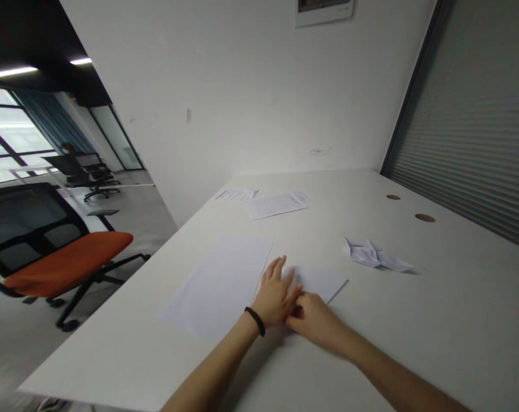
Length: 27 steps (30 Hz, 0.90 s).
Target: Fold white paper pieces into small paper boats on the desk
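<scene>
A small white folded sheet of paper (pixel 321 280) lies on the table under my two hands. My left hand (pixel 276 294), with a black band round its wrist, rests over the paper's left side, its fingers stretched out and apart. Right beside it, my right hand (pixel 313 320) is closed at the paper's near edge, thumb and fingers pinched together and touching the left hand. The near part of the paper is hidden beneath both hands. Left of them lie flat blank sheets of white paper (pixel 225 280). To the right sits a folded paper figure (pixel 377 256) with pointed ends.
Written sheets (pixel 280 205) lie at the far end of the white table (pixel 435 332). Two round holes, one being the nearer cable hole (pixel 424 218), sit along its right side. An orange-seated chair (pixel 70 257) stands left of the table. A wall (pixel 242 86) closes the back.
</scene>
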Available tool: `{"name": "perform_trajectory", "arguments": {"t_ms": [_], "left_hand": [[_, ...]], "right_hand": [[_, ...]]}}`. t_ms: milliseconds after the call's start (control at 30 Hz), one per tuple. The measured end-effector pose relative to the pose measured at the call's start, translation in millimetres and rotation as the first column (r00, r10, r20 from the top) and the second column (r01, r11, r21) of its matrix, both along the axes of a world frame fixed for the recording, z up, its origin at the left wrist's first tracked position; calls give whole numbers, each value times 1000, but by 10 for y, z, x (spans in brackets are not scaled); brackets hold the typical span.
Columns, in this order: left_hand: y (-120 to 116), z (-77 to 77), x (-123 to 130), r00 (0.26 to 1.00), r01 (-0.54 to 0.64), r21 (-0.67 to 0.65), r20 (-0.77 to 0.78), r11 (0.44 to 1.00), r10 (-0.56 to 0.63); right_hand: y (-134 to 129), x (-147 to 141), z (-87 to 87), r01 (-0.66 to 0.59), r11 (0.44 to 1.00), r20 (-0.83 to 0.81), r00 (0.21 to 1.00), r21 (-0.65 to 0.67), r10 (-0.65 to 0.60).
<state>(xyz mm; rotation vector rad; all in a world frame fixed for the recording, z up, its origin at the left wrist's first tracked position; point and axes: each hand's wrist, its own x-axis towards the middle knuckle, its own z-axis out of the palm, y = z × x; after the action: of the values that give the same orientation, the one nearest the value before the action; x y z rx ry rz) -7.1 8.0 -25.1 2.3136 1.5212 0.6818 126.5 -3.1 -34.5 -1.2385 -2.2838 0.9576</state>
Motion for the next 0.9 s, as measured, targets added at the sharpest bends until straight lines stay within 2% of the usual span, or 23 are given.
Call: {"name": "perform_trajectory", "arguments": {"t_ms": [33, 100, 133, 200, 233, 300, 333, 467, 633, 733, 833, 900], "left_hand": [[-59, 36, 4, 996, 60, -6, -59, 998, -60], [-174, 72, -13, 974, 188, -80, -113, 979, -196], [-220, 66, -32, 960, 227, -90, -146, 970, -238], [-274, 18, -78, 935, 275, -96, -206, 957, -290], [-281, -12, -101, 926, 286, -96, -227, 953, -301], [-258, -59, -133, 915, 303, -89, -251, 949, -316], [-233, -69, -143, 908, 319, -81, -259, 944, -329], [-106, -40, -162, 878, 379, -36, -302, 925, -372], [5, -45, -209, 909, 277, 18, -329, 961, -256], [40, -91, -252, 962, 161, 12, -226, 987, -154], [63, -134, -284, 995, 30, -61, -90, 998, -36], [76, -159, -295, 998, -53, -113, -30, 992, 50]], "right_hand": [[68, 77, -14, -46, 996, -90, 995, -79, 39], [203, 298, -30, -71, 990, -170, 984, -123, 50], [265, 433, -33, 4, 996, -171, 985, -92, -19], [363, 713, -37, 64, 992, -109, 993, 105, -52], [396, 843, -39, -7, 982, -37, 999, 187, 14], [430, 1048, -48, -151, 969, 119, 984, 194, 130], [433, 1117, -57, -185, 962, 177, 973, 201, 150], [405, 1213, -117, -202, 929, 298, 949, 310, 106], [357, 1239, -199, -204, 858, 281, 957, 471, 74], [346, 1267, -225, -207, 837, 227, 969, 506, 102], [371, 1278, -245, -132, 873, 120, 989, 470, 85], [401, 1272, -260, -16, 921, 49, 999, 389, -3]]}}
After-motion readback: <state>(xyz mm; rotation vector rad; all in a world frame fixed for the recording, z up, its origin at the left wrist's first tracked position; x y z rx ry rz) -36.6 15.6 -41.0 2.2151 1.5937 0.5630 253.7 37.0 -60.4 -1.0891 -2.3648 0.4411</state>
